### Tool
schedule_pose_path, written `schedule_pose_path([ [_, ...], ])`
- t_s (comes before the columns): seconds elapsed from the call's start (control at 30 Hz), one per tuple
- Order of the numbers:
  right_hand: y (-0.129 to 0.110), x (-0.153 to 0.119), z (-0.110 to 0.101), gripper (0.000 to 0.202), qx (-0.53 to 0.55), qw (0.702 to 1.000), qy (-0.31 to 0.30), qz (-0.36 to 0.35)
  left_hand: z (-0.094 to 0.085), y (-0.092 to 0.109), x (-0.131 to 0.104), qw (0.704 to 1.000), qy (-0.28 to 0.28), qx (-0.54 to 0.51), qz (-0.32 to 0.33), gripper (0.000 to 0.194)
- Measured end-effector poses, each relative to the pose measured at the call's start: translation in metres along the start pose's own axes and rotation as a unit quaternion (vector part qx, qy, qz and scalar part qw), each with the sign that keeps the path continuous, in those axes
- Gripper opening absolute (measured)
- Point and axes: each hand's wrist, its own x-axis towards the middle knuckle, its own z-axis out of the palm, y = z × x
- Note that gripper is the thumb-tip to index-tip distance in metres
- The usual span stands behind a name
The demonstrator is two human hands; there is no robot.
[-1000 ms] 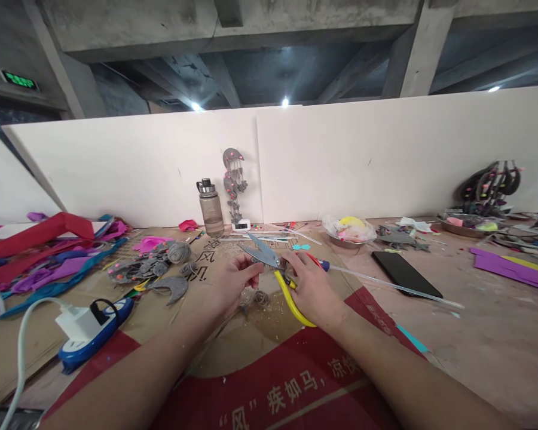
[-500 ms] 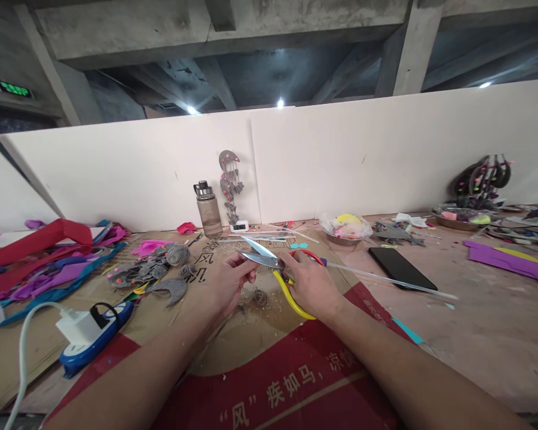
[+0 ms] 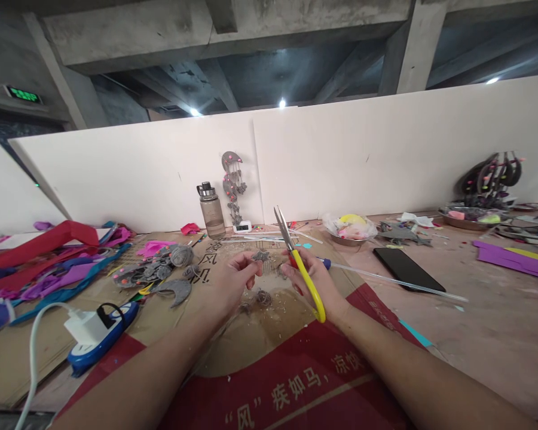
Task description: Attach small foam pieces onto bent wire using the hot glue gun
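One small grey felt star [image 3: 260, 255], above the cardboard [image 3: 287, 313] | left grip [image 3: 233, 278] pinches its edge | right grip [image 3: 321, 282] holds yellow-handled scissors [image 3: 298, 263] | felt likely light, soft, bendable; best held by rim

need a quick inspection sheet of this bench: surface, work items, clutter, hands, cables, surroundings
Surface: cardboard on the table, pale scraps scattered over it
Work items: grey star; scissors, blades nearly closed, pointing away from the person
Clutter: fabric at far left; yarn ball; crescent; phone; bottle
Hands: left hand holds the star at its fingertips; right hand holds the scissors
Cables: white cable from a plug on the blue power strip
Surroundings: white boards behind; lit green sign upper left; other people, nothing seen
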Motion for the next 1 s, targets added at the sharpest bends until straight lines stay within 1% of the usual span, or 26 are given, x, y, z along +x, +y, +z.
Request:
schedule_pose_path([
  [0.07, -0.006, -0.003, 0.002, 0.043, 0.049, 0.998, -0.009, 0.030, 0.000, -0.002, -0.002, 0.998, 0.009, 0.047, 0.032, 0.014],
  [0.17, -0.011, -0.005, 0.005, 0.046, 0.077, 0.995, -0.017, 0.053, 0.003, -0.004, -0.005, 0.997, 0.007, 0.067, 0.046, 0.018],
  [0.23, -0.010, -0.004, 0.006, 0.047, 0.082, 0.995, -0.016, 0.055, 0.005, -0.004, -0.008, 0.996, -0.008, 0.069, 0.054, 0.022],
  [0.37, -0.009, -0.003, 0.007, 0.051, 0.101, 0.994, -0.011, 0.048, 0.008, 0.001, -0.012, 0.993, -0.057, 0.065, 0.075, 0.033],
  [0.47, -0.011, -0.004, 0.007, 0.049, 0.091, 0.995, -0.021, 0.034, 0.010, 0.005, -0.014, 0.995, -0.067, 0.038, 0.066, 0.031],
  [0.57, -0.012, -0.005, 0.006, 0.041, 0.060, 0.998, -0.019, 0.018, 0.008, 0.005, -0.011, 0.997, -0.046, 0.015, 0.058, 0.026],
  [0.67, -0.012, -0.006, 0.006, 0.038, 0.034, 0.999, -0.008, 0.005, 0.006, 0.005, -0.008, 0.997, -0.016, 0.008, 0.075, 0.027],
  [0.77, -0.011, -0.005, 0.004, 0.040, 0.030, 1.000, -0.001, 0.003, 0.004, 0.005, -0.006, 0.997, -0.008, 0.001, 0.079, 0.038],
  [0.87, -0.009, -0.004, 0.004, 0.041, 0.026, 1.000, -0.001, 0.004, 0.005, 0.006, -0.006, 0.998, -0.007, -0.018, 0.058, 0.045],
  [0.9, -0.009, -0.004, 0.004, 0.041, 0.021, 1.000, 0.000, 0.004, 0.005, 0.006, -0.005, 0.998, 0.001, -0.023, 0.050, 0.043],
  [1.0, -0.004, -0.001, 0.005, 0.040, -0.004, 1.000, 0.010, -0.008, 0.005, 0.006, -0.004, 0.998, 0.025, -0.038, 0.040, 0.030],
])
